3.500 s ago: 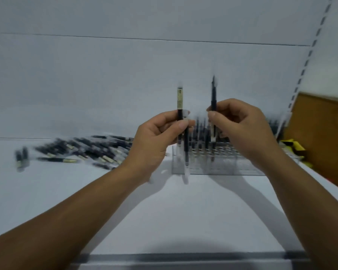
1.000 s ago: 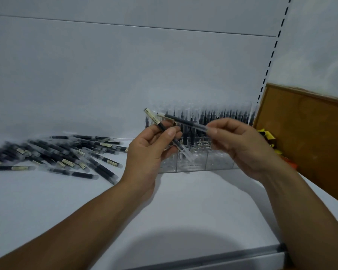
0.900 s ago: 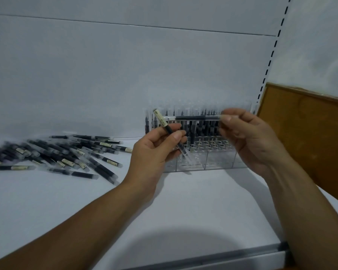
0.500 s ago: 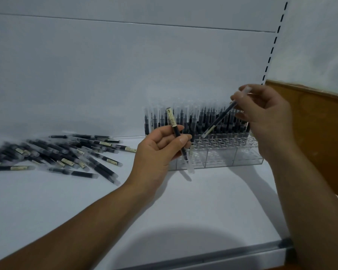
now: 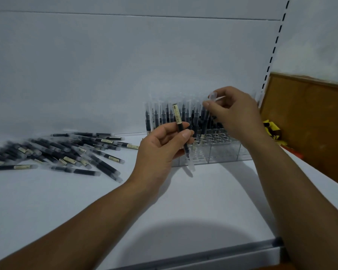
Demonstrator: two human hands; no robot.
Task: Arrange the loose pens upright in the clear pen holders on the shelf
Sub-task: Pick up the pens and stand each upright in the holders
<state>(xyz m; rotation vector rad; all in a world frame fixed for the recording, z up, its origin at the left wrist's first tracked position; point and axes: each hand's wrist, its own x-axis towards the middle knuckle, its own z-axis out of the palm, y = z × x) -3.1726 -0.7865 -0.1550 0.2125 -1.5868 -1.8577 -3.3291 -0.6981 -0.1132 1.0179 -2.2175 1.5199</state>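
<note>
Head view. The right hand [image 5: 234, 115] pinches one pen [image 5: 205, 121] near its clear cap, almost upright, with its lower end over the clear pen holders [image 5: 222, 152] at the back right of the shelf [image 5: 183, 201]. I judge it is being lined up for a free slot. The left hand [image 5: 160, 147] grips a second pen [image 5: 180, 129], cap down, kept ready alongside. The loose pens [image 5: 66, 151] lie heaped to the left: dozens, too blurred to count.

We are looking down at a white shelf [image 5: 203, 201] with a grey front lip. Loose pens [image 5: 66, 154] are lying flat in a scattered heap across its left part. A clear pen holder [image 5: 222, 152] is standing at the back right, with upright pens [image 5: 164, 114] filling its rear rows.
</note>
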